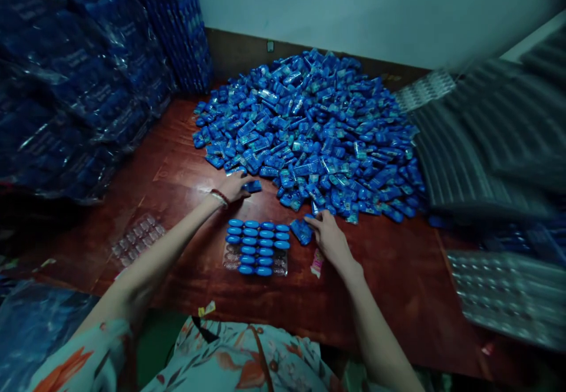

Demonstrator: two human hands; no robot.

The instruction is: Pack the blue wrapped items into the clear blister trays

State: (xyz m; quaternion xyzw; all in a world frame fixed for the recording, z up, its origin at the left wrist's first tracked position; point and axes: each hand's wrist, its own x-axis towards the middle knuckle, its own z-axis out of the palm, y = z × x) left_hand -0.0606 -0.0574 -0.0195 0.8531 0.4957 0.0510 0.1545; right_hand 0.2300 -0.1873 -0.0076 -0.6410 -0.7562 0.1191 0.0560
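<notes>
Near the front edge of the pile, my left hand [236, 187] has its fingers closed on a small blue wrapped packet [253, 186]. My right hand [331, 239] pinches another blue packet [302, 231] just right of a see-through plastic tray [279, 267]. Rows of glossy blue oval pieces [250, 241] sit in that tray; several cavities at its lower left and lower right corners hold none. A small pink wrapper [317, 263] lies on the table beneath my right hand.
A large heap of blue packets [309, 127] covers the back of the wooden table [177, 262]. Plastic-wrapped blue stacks [84, 79] rise at left. Dark stacked trays [481, 138] and see-through moulded trays [508, 292] stand at right. Another see-through tray [138, 239] lies beside my left forearm.
</notes>
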